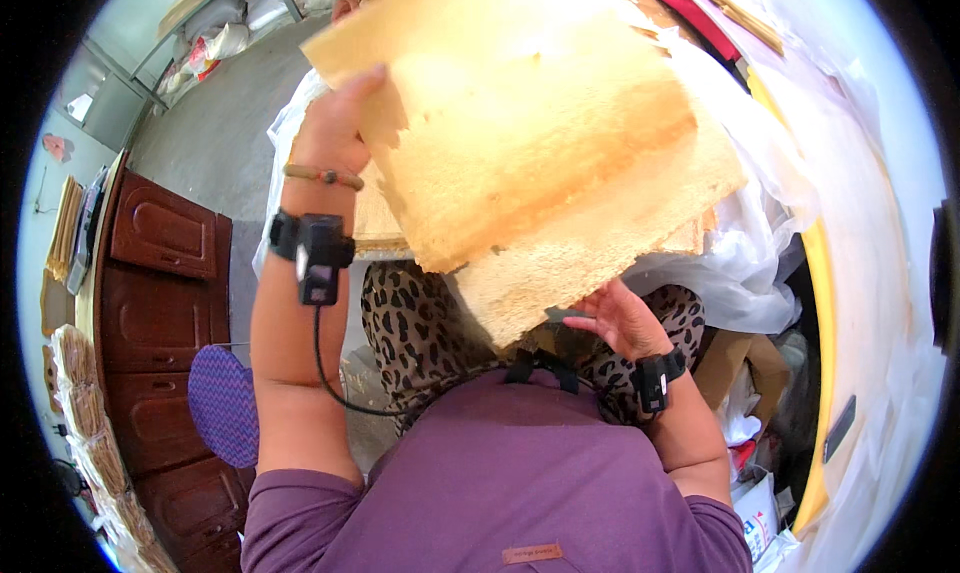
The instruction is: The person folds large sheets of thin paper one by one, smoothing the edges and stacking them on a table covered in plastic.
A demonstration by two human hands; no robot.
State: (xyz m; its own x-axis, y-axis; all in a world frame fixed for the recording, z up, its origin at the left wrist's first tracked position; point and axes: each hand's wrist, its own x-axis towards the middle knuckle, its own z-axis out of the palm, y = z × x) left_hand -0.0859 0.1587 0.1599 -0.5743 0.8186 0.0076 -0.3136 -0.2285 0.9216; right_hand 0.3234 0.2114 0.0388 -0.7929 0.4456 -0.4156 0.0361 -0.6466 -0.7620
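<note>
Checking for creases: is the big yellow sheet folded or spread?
Spread: the yellow sheet lies flat and open between the left hand and right hand.

A person's left hand (335, 123) lifts a stack of thin, yellowish rough-edged sheets (520, 123) by its left edge, fingers closed on it; the right hand (620, 318) rests open beneath the lowest sheet's corner.

The large pale-yellow rough-edged foam sheet (520, 103) is sitting just right of the left hand (335, 133), whose fingers (365, 78) are curling onto its left edge. A second tan spongy foam sheet (600, 233) is lying under it, with its lower corner just above the fingers (590, 308) of the right hand (620, 321). The crumpled white plastic sheeting (740, 263) is lying right of those fingers, perhaps behind the sheets. The dark brown wooden panelled cabinet (160, 303) is standing well left of the left hand's fingers.
</note>
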